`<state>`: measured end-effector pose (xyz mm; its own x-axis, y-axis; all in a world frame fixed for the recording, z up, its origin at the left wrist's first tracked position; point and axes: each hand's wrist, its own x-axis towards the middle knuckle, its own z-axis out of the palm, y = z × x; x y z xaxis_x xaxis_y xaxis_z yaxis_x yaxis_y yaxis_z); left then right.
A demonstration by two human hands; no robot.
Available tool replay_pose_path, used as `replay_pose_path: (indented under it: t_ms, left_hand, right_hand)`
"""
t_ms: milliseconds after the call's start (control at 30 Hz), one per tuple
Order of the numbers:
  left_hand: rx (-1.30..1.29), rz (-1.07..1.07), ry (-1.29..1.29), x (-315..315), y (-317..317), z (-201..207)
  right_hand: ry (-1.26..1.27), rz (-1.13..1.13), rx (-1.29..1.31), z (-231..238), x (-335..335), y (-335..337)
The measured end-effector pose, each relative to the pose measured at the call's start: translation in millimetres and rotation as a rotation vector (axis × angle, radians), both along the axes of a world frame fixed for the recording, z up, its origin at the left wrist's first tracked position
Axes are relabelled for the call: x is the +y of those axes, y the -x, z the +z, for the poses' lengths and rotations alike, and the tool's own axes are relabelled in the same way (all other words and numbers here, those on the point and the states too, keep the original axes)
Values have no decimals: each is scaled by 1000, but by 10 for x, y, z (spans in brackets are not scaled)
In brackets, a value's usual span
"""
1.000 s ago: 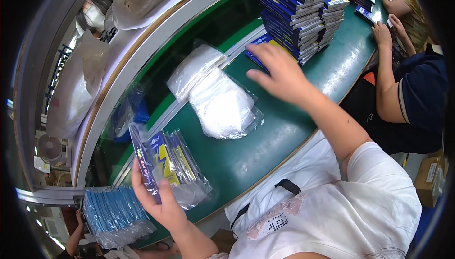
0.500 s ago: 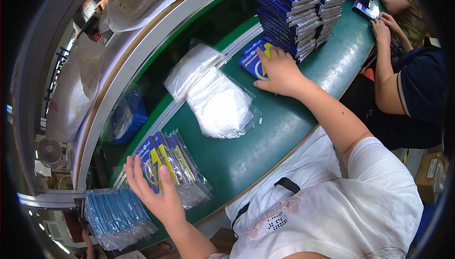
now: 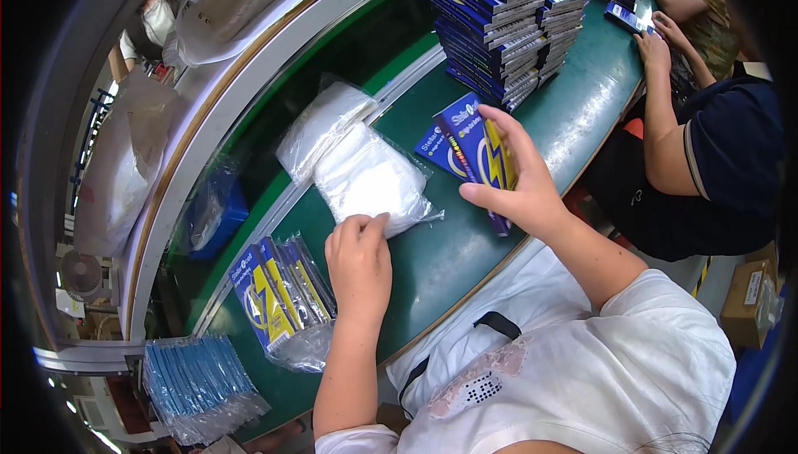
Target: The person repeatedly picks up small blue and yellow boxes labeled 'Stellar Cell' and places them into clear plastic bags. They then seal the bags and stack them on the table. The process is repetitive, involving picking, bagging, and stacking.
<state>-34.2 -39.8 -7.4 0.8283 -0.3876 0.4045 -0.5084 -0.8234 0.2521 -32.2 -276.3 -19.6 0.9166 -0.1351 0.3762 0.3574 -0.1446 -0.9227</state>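
Observation:
My right hand (image 3: 532, 192) grips a flat blue-and-yellow box (image 3: 482, 142) by its edges, tilted above the green tabletop. Behind it another blue-and-yellow box (image 3: 432, 148) lies on the table. My left hand (image 3: 360, 259) is closed, with its fingertips at the near edge of a pile of clear plastic bags (image 3: 366, 180); how many bags it pinches I cannot make out. Left of that wrist, a row of bagged blue-and-yellow boxes (image 3: 270, 288) leans together, partly behind my forearm.
Tall stacks of boxes (image 3: 490, 30) stand at the far side. Bagged light-blue packs (image 3: 199, 379) sit at the lower left, and a blue bin (image 3: 224, 217) lies beyond the rail. At right, a co-worker's hands (image 3: 652, 42) handle another box along the same table.
My right hand has lifted a box off the table and drawn it nearer. My left hand has left the bagged boxes, moved right to the plastic bags and closed.

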Motion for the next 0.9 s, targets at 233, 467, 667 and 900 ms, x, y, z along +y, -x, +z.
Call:
replay_pose_path:
  t_ms: [233, 467, 667, 900]
  left_hand:
    - [128, 58, 188, -57, 111, 38]
    - [125, 124, 274, -52, 146, 31]
    - [119, 147, 242, -132, 193, 116]
    - [643, 278, 1160, -54, 166, -27]
  right_hand:
    - [-701, 688, 759, 49, -74, 160]
    - [-959, 914, 811, -86, 108, 337]
    - [-890, 891, 808, -93, 320, 226]
    - [-753, 809, 810, -61, 177, 177]
